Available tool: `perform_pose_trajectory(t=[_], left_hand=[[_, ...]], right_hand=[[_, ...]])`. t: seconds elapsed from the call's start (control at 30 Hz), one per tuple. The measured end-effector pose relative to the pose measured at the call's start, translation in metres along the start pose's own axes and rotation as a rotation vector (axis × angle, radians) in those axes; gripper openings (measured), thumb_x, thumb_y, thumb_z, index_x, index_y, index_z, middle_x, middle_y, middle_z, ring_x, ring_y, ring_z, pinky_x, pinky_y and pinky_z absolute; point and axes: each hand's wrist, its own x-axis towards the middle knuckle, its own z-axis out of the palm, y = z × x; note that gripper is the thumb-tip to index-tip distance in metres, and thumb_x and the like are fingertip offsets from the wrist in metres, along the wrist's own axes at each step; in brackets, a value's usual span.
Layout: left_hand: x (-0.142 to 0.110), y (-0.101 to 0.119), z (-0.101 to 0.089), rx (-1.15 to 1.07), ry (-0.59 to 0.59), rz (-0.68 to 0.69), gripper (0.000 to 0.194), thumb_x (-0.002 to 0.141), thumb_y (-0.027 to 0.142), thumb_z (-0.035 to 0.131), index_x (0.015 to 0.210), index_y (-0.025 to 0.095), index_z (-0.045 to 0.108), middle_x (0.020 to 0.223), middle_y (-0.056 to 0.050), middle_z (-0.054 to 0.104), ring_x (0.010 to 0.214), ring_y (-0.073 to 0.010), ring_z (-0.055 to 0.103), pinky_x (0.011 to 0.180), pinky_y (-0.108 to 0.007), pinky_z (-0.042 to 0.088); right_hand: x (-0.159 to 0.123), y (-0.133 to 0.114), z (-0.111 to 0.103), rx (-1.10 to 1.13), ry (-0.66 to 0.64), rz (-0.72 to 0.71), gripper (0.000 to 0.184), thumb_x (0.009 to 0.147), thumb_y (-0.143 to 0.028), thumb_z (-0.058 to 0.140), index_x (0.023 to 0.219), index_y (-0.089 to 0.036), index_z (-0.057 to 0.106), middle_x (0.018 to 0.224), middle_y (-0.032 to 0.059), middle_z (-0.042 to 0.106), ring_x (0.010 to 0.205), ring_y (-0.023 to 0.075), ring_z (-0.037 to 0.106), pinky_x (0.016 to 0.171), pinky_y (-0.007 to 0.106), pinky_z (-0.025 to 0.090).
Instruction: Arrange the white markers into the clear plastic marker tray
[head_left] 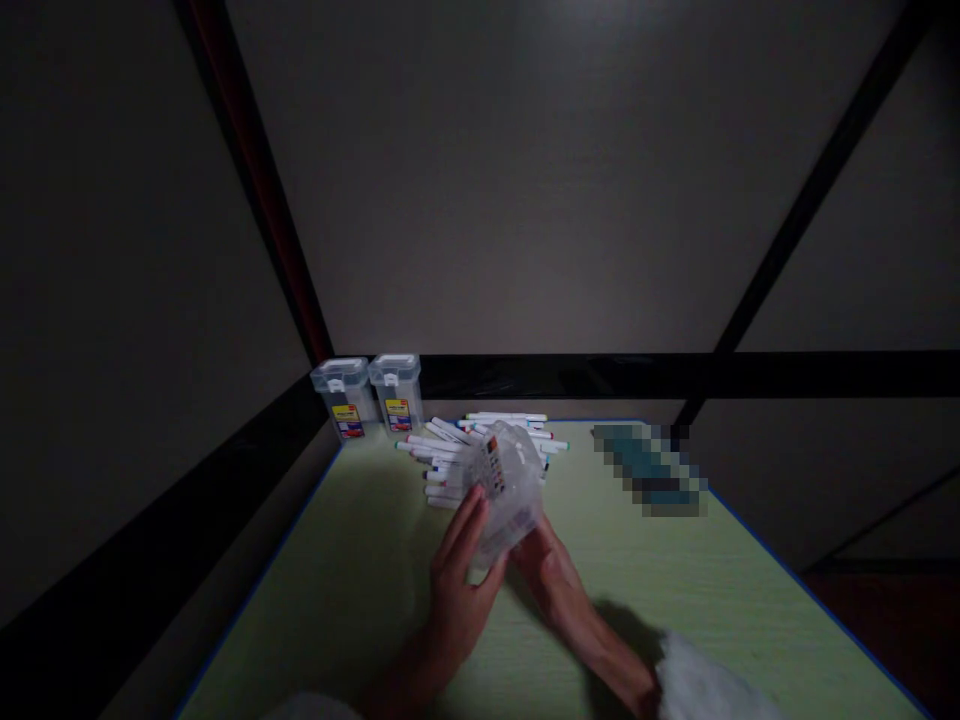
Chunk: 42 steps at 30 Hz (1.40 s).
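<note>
Dim light on the table [337, 570]; left hand [456, 590] and right hand [551, 575] grip the tilted box [514, 485] before the pens [439, 450]; light, even pressure should keep it from flexing

A single camera, worn on the person's head, looks forward and down along the bench [322, 590] from its near side, wide enough to take in both side edges of the top and the wall [510, 220] behind it. The left hand [459, 580] and right hand [549, 565] reach in from the bottom of the view and meet just below its middle, nearer the lens than the bench's far edge, while the wall fills much of the upper half.
</note>
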Motion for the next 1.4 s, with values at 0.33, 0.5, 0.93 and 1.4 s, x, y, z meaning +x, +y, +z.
perform_pose_trajectory(t=[0.33,0.5,0.93,1.4], left_hand=[[0.002,0.0,-0.004,0.126,-0.22,0.218,0.063,0.073,0.01,0.048,0.132,0.019,0.026,0.135,-0.012,0.031,0.124,-0.0247,0.03,0.096,-0.042,0.036],[0.007,-0.006,-0.008,0.256,-0.249,0.246,0.056,0.075,0.013,0.048,0.128,0.021,0.034,0.13,-0.01,0.04,0.122,-0.0248,0.033,0.094,-0.041,0.034],[0.033,-0.015,-0.027,-0.3,-0.059,-0.41,0.061,0.079,0.031,0.046,0.133,0.025,0.019,0.137,-0.007,0.029,0.124,-0.0216,0.029,0.102,-0.038,0.025],[0.032,-0.002,-0.026,-0.542,0.03,-0.694,0.051,0.075,0.048,0.045,0.116,0.017,0.045,0.119,-0.01,0.05,0.109,-0.0241,0.048,0.089,-0.035,0.04]], right_hand=[[0.009,-0.008,-0.003,0.032,0.195,0.039,0.043,0.07,-0.029,0.063,0.11,-0.027,0.05,0.113,0.0026,0.056,0.104,0.0193,0.051,0.093,0.035,0.037],[0.016,-0.007,-0.013,0.088,0.225,0.045,0.038,0.071,-0.026,0.06,0.108,-0.025,0.049,0.109,0.0038,0.058,0.096,0.0199,0.055,0.087,0.036,0.042],[0.016,-0.011,-0.04,-0.014,0.244,0.014,0.04,0.068,-0.023,0.057,0.107,-0.028,0.052,0.105,0.0013,0.059,0.094,0.0215,0.054,0.078,0.034,0.044],[0.008,-0.013,-0.033,-0.076,0.145,0.161,0.049,0.075,-0.043,0.052,0.12,-0.03,0.038,0.12,0.0033,0.049,0.104,0.0229,0.049,0.086,0.04,0.038]])
